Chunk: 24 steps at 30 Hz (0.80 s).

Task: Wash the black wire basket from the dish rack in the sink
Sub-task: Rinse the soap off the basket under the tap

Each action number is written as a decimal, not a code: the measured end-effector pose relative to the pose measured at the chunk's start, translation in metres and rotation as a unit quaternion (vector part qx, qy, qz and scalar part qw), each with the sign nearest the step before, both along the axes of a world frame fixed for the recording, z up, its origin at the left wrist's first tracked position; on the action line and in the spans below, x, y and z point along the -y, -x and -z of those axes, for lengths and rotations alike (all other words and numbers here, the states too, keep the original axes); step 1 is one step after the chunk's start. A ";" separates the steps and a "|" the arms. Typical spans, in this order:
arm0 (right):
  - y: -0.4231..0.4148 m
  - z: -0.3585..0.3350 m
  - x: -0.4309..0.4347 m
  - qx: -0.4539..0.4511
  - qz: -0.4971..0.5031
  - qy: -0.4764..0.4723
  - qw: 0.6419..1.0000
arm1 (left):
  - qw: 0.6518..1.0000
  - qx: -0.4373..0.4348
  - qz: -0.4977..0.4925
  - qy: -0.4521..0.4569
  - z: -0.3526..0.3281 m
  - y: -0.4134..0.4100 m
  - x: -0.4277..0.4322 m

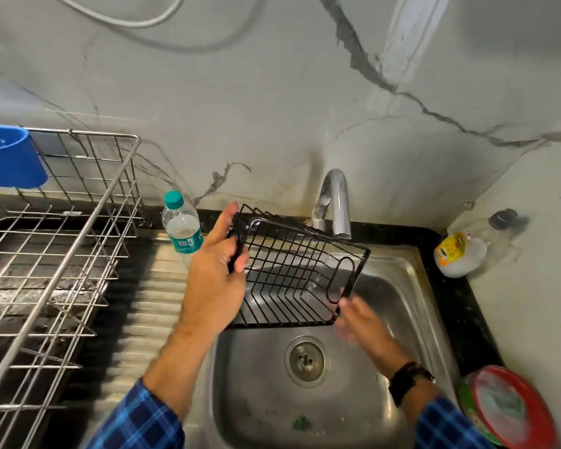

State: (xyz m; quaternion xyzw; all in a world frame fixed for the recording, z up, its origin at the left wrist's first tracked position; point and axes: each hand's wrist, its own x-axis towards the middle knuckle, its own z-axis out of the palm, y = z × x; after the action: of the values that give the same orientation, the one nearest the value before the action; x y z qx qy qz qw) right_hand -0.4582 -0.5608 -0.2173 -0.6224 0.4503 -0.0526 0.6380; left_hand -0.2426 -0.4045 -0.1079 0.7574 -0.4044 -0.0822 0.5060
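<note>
So nearest, at 5 o'clock, a red-lidded tub [512, 406] sits on the counter. R hand [358, 320], blurred, touches the black wire basket [292, 273] at its lower right corner; can't tell if it grips. L hand [217, 273] clenches the basket's left handle, tilted over the sink [399, 306] w/ drain [306, 357] below. Faucet [336, 202] at 12, water bottle [182, 223] at 10, dish rack [55, 254] at 9.

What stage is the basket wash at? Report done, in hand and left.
Done: the black wire basket is out of the dish rack and held over the sink, under the tap. In hand: the left hand grips its left end, tilted; the right hand, blurred, is at its right end. Whether water is running is hard to tell. Left: finishing the wash; no soap or scrubber shows on the basket.
</note>
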 end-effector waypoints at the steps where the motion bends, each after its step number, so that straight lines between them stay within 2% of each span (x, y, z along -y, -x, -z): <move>1: -0.004 -0.004 0.003 0.037 0.053 0.009 0.998 | 1.000 0.010 0.008 0.003 0.000 0.004 0.001; 3: -0.017 -0.012 0.012 0.112 0.128 0.005 0.985 | 0.999 0.034 0.019 0.011 0.000 0.009 0.005; 4: -0.025 -0.015 0.017 0.120 0.135 0.002 0.984 | 0.999 0.046 0.019 0.014 -0.001 0.011 0.007; 8: -0.043 -0.001 0.024 0.058 0.089 -0.041 0.993 | 0.996 0.058 -0.015 0.065 -0.004 0.006 0.013; 15: -0.048 0.024 0.016 0.065 0.073 -0.143 0.985 | 0.993 0.086 0.005 0.076 -0.001 -0.007 0.009; 18: -0.054 0.022 0.017 0.087 0.115 -0.186 0.972 | 0.994 0.082 0.005 0.069 0.009 -0.007 0.010; 20: -0.058 0.018 0.017 0.098 0.130 -0.186 0.969 | 0.994 0.075 -0.003 0.077 0.011 -0.007 0.012; 24: -0.062 0.021 0.017 0.023 0.077 -0.092 0.993 | 0.992 0.093 0.011 0.088 0.009 -0.008 0.013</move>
State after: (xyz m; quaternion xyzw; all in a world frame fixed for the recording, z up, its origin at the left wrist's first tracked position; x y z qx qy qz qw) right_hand -0.3962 -0.5774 -0.2381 -0.5231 0.4850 -0.0743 0.6968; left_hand -0.2341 -0.4177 -0.1168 0.7096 -0.4636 0.0190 0.5302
